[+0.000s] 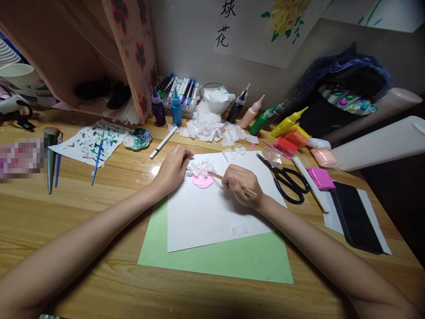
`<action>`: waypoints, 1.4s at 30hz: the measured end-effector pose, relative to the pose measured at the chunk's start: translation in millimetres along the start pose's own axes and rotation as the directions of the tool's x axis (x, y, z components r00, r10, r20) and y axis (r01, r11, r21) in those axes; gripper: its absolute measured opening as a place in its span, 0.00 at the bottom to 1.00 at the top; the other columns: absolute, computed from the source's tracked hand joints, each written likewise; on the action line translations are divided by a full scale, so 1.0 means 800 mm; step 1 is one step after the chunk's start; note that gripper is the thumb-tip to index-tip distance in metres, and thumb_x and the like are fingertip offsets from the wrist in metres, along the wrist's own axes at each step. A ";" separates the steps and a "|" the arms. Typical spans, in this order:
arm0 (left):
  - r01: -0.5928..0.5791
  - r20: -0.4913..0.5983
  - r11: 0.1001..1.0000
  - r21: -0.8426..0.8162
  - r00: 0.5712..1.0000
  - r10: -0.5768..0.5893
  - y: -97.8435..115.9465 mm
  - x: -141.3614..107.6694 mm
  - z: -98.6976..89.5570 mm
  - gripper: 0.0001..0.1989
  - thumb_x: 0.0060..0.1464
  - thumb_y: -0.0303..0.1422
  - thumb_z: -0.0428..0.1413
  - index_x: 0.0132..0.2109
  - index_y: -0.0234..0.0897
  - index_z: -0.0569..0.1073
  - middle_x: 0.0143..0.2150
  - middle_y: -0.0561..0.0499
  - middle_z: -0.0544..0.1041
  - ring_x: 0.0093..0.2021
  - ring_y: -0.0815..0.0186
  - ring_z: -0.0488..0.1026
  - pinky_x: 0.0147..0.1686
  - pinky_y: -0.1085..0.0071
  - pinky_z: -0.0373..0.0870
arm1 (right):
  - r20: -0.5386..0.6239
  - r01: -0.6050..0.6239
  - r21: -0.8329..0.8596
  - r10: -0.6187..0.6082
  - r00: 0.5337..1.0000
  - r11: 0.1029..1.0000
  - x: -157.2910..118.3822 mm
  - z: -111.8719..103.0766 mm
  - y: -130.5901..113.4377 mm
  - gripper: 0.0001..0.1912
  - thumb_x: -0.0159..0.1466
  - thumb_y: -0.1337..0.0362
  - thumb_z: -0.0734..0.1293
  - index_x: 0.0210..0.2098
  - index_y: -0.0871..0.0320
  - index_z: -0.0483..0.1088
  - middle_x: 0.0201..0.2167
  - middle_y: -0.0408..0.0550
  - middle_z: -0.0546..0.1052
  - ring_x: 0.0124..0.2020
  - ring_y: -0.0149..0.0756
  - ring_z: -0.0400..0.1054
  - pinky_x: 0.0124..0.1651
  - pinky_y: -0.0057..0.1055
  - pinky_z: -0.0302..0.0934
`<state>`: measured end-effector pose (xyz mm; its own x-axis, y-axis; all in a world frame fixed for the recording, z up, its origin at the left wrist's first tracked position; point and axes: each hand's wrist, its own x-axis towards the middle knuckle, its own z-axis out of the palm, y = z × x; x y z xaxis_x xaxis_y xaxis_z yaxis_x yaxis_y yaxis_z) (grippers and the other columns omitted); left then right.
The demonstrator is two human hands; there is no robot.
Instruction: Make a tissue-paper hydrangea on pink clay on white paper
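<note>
Pink disc (203, 181) with a ruffle of white papery tufts (202, 167) along its top edge, sitting on the upper left part of a white sheet (206, 219), which lies over a green one (215, 268). My left hand (175, 166) is curled right beside the tufts, though I can't tell if those fingers are actually pinching any. My right hand (243, 184) is closed around a slim stick (249, 192), its far end by the disc.

What could go wrong? I reckon the tufts could tear or flatten if I push too hard with the stick, and the loose white sheet could slide if my wrist drags it. One stray scrap (239, 229) lies near the sheet's lower edge, so a sleeve-less forearm could easily brush it off. Knocking the black bottle (235, 111) or yellow bottle (289, 122) might mean paint on paper.

Containers: a small bowl (215, 107) heaped with white paper bits, more piled in front; a clear box (191, 110) full of markers; a dark pouch (308, 104) with pens showing. Can't see inside the paper cup (23, 83).
</note>
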<state>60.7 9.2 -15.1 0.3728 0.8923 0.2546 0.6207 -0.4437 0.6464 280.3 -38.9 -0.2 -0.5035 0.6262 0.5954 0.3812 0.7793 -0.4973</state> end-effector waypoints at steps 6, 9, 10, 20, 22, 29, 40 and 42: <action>-0.006 -0.002 1.000 0.000 1.000 0.006 0.001 0.000 0.000 0.08 0.56 0.21 0.46 0.39 0.38 0.65 0.40 0.48 0.70 0.42 0.63 0.68 0.41 0.66 0.65 | -0.006 -0.028 0.028 0.028 1.000 0.999 0.005 0.002 0.004 0.20 0.69 0.67 0.49 0.21 0.56 0.59 0.18 0.44 0.65 0.22 0.31 0.58 0.29 0.32 0.54; -0.006 -0.005 1.000 0.000 1.000 0.006 0.001 0.000 0.000 0.09 0.55 0.21 0.46 0.39 0.37 0.65 0.40 0.48 0.70 0.42 0.63 0.68 0.42 0.66 0.65 | -0.023 -0.126 0.062 0.128 0.992 0.990 0.013 0.004 0.001 0.23 0.70 0.63 0.49 0.19 0.56 0.58 0.16 0.44 0.65 0.20 0.31 0.58 0.29 0.31 0.54; -0.006 -0.004 1.000 -0.001 1.000 0.006 0.002 0.000 0.000 0.09 0.55 0.21 0.46 0.39 0.38 0.65 0.40 0.48 0.70 0.42 0.63 0.68 0.42 0.66 0.65 | -0.027 -0.192 0.085 0.195 0.981 0.978 0.018 0.005 0.000 0.24 0.70 0.61 0.49 0.18 0.56 0.57 0.16 0.43 0.64 0.20 0.30 0.59 0.29 0.31 0.55; -0.011 0.003 1.000 0.005 1.000 0.011 0.000 0.002 0.001 0.09 0.55 0.21 0.46 0.39 0.37 0.65 0.39 0.48 0.69 0.41 0.63 0.67 0.41 0.66 0.65 | 0.071 -0.770 0.267 0.785 0.615 0.579 0.088 0.003 0.012 0.29 0.68 0.51 0.53 0.15 0.57 0.59 0.07 0.40 0.63 0.13 0.27 0.60 0.22 0.25 0.54; -0.009 0.006 1.000 0.004 1.000 0.009 0.000 0.002 0.000 0.09 0.55 0.21 0.46 0.39 0.37 0.65 0.39 0.48 0.69 0.41 0.63 0.67 0.41 0.66 0.65 | 0.122 -0.749 0.270 0.750 0.650 0.606 0.082 -0.001 0.011 0.28 0.68 0.52 0.53 0.15 0.57 0.60 0.08 0.40 0.64 0.14 0.27 0.61 0.23 0.26 0.55; -0.019 0.003 1.000 0.001 1.000 0.019 -0.002 0.001 0.001 0.09 0.56 0.22 0.46 0.40 0.38 0.65 0.40 0.48 0.70 0.42 0.63 0.68 0.42 0.65 0.65 | 0.057 -0.203 0.025 0.202 0.978 0.979 0.012 -0.005 -0.008 0.22 0.70 0.61 0.51 0.21 0.56 0.62 0.19 0.44 0.68 0.23 0.30 0.60 0.31 0.31 0.55; 0.008 0.014 1.000 0.017 1.000 -0.008 0.002 0.002 -0.001 0.09 0.56 0.22 0.46 0.40 0.38 0.66 0.41 0.48 0.70 0.41 0.62 0.68 0.41 0.64 0.66 | -0.055 -0.090 0.078 0.095 0.994 0.993 -0.001 0.002 0.001 0.20 0.69 0.66 0.49 0.22 0.55 0.60 0.18 0.44 0.66 0.22 0.32 0.58 0.30 0.32 0.55; 0.006 0.014 1.000 0.019 1.000 -0.007 0.002 0.001 -0.001 0.09 0.56 0.22 0.46 0.40 0.38 0.66 0.41 0.48 0.70 0.42 0.62 0.68 0.41 0.65 0.66 | -0.048 -0.088 0.077 0.092 0.995 0.993 0.000 0.003 0.001 0.20 0.69 0.65 0.50 0.22 0.56 0.61 0.19 0.45 0.66 0.23 0.32 0.59 0.30 0.32 0.55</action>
<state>61.4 9.4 -12.9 0.3780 0.8940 0.2405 0.6362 -0.4396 0.6340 278.9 -38.2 -2.1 -0.4289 0.6954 0.5766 0.3634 0.7172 -0.5946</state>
